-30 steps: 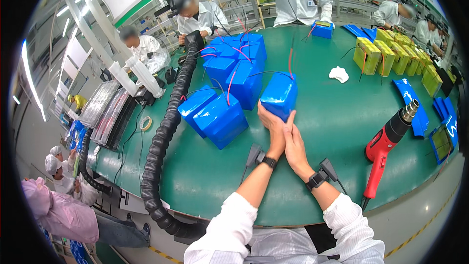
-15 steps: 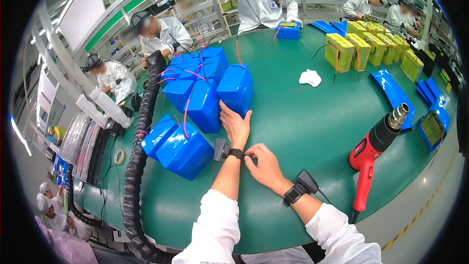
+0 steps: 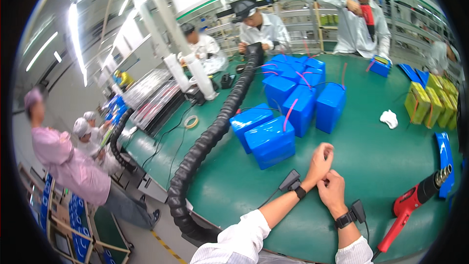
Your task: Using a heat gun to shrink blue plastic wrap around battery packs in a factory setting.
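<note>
My left hand (image 3: 320,162) is over the green table, its fingers curled in and nothing visible in them. Just below it, close to the left wrist, is my right hand (image 3: 332,189). Its fingers are bent closed, and their tips are hidden from view. Each wrist wears a black strap with a small dark box and cable. A blue-wrapped battery pack (image 3: 270,143) stands to the left of my hands, apart from them. Another blue pack (image 3: 330,107) stands farther off, beside several more with pink and black leads.
A red heat gun (image 3: 408,206) stands at the right. A thick black corrugated hose (image 3: 211,136) crosses the table's left side. White crumpled material (image 3: 389,119) lies near yellow-green battery packs (image 3: 417,103) at the right. A tape roll (image 3: 191,121) lies left; co-workers sit and stand around.
The view has swung left, so the table's things appear farther right. My left hand has come away from the blue pack and its fingers have curled; my right hand has closed too.
</note>
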